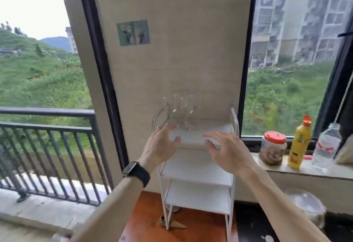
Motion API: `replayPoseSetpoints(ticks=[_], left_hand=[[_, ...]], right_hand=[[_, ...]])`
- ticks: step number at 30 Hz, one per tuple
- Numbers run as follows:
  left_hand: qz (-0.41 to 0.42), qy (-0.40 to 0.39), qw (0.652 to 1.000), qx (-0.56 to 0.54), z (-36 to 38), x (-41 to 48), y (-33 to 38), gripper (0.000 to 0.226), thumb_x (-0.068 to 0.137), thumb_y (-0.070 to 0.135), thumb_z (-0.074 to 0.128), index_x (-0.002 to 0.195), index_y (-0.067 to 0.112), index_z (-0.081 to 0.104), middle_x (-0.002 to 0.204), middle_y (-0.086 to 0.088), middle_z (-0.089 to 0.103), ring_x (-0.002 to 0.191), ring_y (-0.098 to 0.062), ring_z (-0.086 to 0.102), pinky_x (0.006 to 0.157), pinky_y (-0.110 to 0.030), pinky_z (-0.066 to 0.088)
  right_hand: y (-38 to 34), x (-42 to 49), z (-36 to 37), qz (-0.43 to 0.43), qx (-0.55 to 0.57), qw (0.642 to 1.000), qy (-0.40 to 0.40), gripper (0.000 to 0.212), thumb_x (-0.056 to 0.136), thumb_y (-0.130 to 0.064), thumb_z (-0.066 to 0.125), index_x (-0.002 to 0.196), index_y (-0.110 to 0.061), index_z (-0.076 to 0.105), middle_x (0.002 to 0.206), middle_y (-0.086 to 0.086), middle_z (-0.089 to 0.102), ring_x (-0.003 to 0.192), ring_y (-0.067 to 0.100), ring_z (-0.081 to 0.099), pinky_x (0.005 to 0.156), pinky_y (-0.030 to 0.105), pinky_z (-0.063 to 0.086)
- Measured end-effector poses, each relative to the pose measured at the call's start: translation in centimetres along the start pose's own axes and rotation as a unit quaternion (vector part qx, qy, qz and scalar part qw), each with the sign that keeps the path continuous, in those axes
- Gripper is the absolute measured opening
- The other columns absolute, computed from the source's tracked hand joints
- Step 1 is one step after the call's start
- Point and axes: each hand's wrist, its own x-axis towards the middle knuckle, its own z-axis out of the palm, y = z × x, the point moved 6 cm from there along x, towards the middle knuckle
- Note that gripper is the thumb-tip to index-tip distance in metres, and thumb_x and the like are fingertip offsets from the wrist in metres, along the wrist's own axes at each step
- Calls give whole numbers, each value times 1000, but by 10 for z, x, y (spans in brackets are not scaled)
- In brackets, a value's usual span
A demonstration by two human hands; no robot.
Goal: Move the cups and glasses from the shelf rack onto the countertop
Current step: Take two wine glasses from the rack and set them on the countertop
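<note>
Clear glossy glasses (pixel 180 110) on matt white rack (pixel 196 173); rough beige wall (pixel 172 60) behind rack; glossy wood floor (pixel 145 220) beneath.

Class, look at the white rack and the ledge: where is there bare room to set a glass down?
Free: the top shelf right of the glasses. Crowded: the ledge around the jar, yellow bottle and water bottle.

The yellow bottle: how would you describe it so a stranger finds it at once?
Look at the window ledge right of the white shelf rack. Three containers stand there; the yellow bottle is the middle one, tall with an orange cap, between a red-lidded jar and a clear water bottle.
</note>
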Motion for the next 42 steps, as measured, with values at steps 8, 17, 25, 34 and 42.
replayPoseSetpoints(ticks=[8, 17, 25, 34, 42], left_hand=[[-84, 29, 971, -220, 34, 77, -41, 90, 83, 33, 67, 156, 21, 15, 142, 0, 52, 109, -16, 55, 91, -30, 43], [-84, 30, 938, -336, 45, 121, -42, 71, 82, 19, 63, 146, 24, 33, 114, 12, 59, 98, -23, 69, 87, -42, 58], [-89, 33, 916, -390, 45, 123, -40, 45, 86, 18, 67, 123, 20, 41, 95, 1, 68, 73, -21, 73, 56, -29, 56], [43, -94, 904, -416, 27, 90, 1, 42, 76, 35, 82, 108, 24, 57, 88, -2, 70, 58, -19, 69, 55, -24, 53], [156, -263, 835, -458, 84, 9, 87, 39, 79, 17, 83, 111, 27, 62, 81, 12, 71, 71, -6, 65, 61, -13, 48]], right_hand=[[17, 91, 41, 156, 210, 962, 74, 32, 90, -41, 67, 121, -33, 63, 114, -16, 69, 106, 10, 64, 92, 29, 47], [23, 147, 88, 199, 387, 900, 14, 25, 81, -29, 73, 106, -27, 71, 94, -13, 78, 82, 4, 74, 56, 13, 48], [22, 133, 67, 194, 385, 902, 11, 35, 79, -38, 83, 109, -29, 68, 90, -8, 76, 72, 8, 73, 64, 27, 55], [22, 51, 10, 174, 414, 889, 88, 50, 77, -38, 86, 122, -32, 65, 96, -4, 74, 73, 18, 72, 73, 32, 62], [71, -108, -23, 279, 344, 879, 177, 58, 60, -64, 88, 109, -39, 72, 96, -6, 74, 73, 17, 75, 70, 28, 59]])
